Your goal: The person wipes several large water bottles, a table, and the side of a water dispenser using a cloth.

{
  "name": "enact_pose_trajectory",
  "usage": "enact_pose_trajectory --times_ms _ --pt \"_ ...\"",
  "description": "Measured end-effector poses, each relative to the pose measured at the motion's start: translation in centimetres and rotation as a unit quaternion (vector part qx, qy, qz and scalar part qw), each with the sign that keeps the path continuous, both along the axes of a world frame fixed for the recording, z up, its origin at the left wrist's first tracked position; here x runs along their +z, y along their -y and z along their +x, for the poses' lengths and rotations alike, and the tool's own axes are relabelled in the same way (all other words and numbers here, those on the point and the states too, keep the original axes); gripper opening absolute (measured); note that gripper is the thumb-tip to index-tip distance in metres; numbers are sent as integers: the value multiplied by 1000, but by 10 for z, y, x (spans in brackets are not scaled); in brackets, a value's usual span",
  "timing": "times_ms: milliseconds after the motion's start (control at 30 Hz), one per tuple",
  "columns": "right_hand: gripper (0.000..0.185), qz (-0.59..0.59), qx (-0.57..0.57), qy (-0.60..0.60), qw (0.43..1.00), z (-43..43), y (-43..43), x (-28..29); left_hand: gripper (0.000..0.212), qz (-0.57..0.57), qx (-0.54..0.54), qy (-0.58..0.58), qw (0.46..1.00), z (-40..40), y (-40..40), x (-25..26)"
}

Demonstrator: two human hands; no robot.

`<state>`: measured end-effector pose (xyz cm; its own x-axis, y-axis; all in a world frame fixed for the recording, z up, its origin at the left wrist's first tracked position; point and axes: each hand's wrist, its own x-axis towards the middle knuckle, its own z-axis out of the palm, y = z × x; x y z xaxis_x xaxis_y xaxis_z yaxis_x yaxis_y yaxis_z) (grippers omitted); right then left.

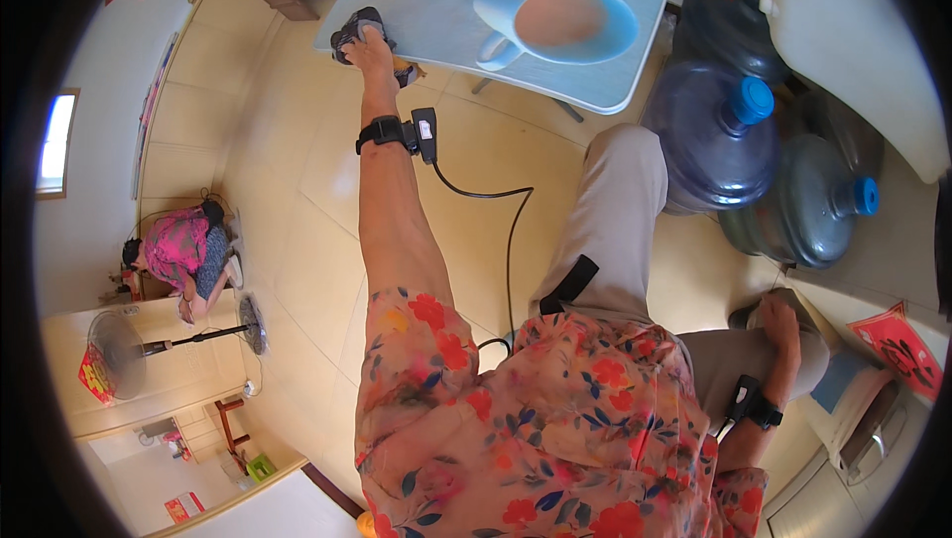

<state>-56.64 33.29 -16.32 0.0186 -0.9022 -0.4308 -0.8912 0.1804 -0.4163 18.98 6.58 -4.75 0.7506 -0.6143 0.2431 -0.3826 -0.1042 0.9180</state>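
My left hand (370, 54) is stretched far forward, gripping a dark patterned cloth (361, 19) at the corner of a light-blue table (439, 32). Part of the cloth hangs below the table's edge. The tabletop bears a printed picture of a cup (573, 21). On my trousered right thigh (721, 367) rests my right hand (781, 322), with no object visible in it; its fingers are partly hidden. Each wrist wears a black strap carrying a small device, and a cable (509, 255) runs from the left one.
Large water bottles with blue caps (714, 136) stand right of the table. A pale, smooth object (855, 40) overhangs them. A pedestal fan (119, 356) and a crouching person (182, 248) are at the far left. Tiled floor (297, 240) lies between.
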Motion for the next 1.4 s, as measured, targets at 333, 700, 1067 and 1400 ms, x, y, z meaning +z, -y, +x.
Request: enact_pose_trajectory --times_ms 333,700,1067,1400 --pt "32 -92 15 -70 993 -27 -18 6 84 -11 37 -34 999 65 20 -3" --pt "35 -46 -120 -374 919 -114 -92 78 47 -127 38 -212 968 100 23 9" --pt "34 -106 -88 -321 937 -81 -65 77 66 -211 8 -246 946 -1 4 -2" --pt "30 -167 -107 -319 927 -26 -16 80 75 -153 -19 -59 986 -219 -53 -16"
